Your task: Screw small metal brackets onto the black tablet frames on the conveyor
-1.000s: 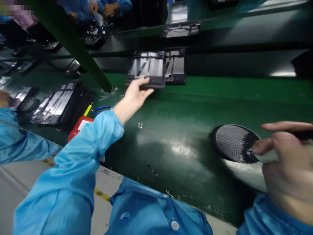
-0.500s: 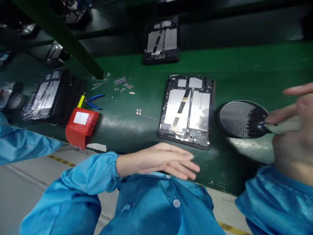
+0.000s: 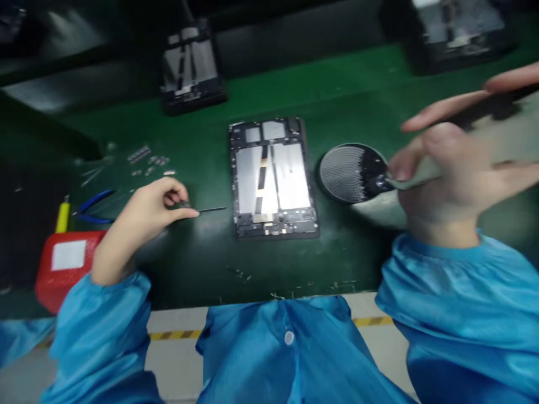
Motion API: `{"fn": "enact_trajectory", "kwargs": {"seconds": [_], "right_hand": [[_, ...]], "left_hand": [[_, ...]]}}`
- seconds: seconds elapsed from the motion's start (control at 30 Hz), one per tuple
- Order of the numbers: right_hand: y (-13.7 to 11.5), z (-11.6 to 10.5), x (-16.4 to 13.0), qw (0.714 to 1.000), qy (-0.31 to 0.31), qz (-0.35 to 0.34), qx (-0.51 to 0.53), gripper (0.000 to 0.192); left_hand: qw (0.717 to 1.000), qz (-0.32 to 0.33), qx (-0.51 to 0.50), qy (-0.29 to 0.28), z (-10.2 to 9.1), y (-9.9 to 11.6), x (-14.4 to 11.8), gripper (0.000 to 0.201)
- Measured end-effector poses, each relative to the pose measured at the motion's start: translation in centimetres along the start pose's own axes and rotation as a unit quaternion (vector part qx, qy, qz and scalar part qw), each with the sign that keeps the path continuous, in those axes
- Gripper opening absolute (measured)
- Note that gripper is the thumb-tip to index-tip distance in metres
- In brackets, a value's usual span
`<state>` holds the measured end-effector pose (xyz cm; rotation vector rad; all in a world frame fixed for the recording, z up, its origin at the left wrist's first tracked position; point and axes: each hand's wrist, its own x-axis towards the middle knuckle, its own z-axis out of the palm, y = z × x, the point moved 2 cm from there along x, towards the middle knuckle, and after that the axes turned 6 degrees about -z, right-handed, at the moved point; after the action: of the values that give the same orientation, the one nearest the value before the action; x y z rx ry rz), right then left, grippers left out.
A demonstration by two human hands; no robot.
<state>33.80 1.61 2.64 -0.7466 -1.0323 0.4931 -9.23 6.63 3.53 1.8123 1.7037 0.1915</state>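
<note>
My left hand (image 3: 158, 210) is above the bench, thumb and finger pinched together on a small metal piece (image 3: 186, 205), mostly covered by my fingers. A thin dark rod (image 3: 213, 209) sticks out beyond the fingertips toward an opened tablet (image 3: 290, 174), which shows its batteries and flex cables. To the tablet's right, my right hand (image 3: 446, 163) is wrapped round a pale electric screwdriver (image 3: 505, 126) with a black part on its body. Its tip points at a round black dish (image 3: 343, 174) filled partly with rows of small bright dots, probably screws.
Blue-handled pliers (image 3: 96, 205), a yellow handle (image 3: 63, 217) and a red bubble-wrap bundle (image 3: 69, 264) lie at left. Several small metal parts (image 3: 147, 160) sit near them. More opened tablets (image 3: 191, 70) stand at the back. A blue sleeve (image 3: 25, 339) shows at lower left.
My left hand has moved left from the bench's front edge and closed on the small metal piece. The view has shifted right; my right hand still holds the screwdriver at the dish.
</note>
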Motion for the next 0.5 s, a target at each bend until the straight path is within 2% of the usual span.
{"fn": "enact_trajectory", "kwargs": {"seconds": [0.07,0.13,0.2,0.27,0.37,0.5], "right_hand": [[0.6,0.3,0.4,0.995,-0.011,-0.095,-0.021,0.047],[1.4,0.1,0.7,0.992,-0.021,-0.126,-0.024,0.049],[2.0,-0.2,0.8,0.990,-0.025,-0.133,-0.028,0.053],[2.1,-0.2,0.6,0.991,-0.028,-0.129,-0.023,0.050],[1.5,0.0,0.2,0.995,-0.017,-0.101,-0.009,0.044],[0.9,0.0,-0.3,0.996,-0.017,-0.083,-0.018,0.040]], "left_hand": [[0.999,-0.046,-0.023,0.003,-0.4,0.3,-0.5,0.040],[0.997,-0.069,-0.022,0.006,-0.8,0.5,-0.8,0.038],[0.998,-0.068,0.004,0.014,-1.0,0.5,-0.6,0.029],[0.999,-0.029,0.041,0.017,-1.0,0.4,-0.1,0.020],[0.995,0.040,0.092,0.021,-0.9,0.3,0.9,0.018],[0.991,0.027,0.125,0.044,-0.5,0.4,1.2,0.025]]}}
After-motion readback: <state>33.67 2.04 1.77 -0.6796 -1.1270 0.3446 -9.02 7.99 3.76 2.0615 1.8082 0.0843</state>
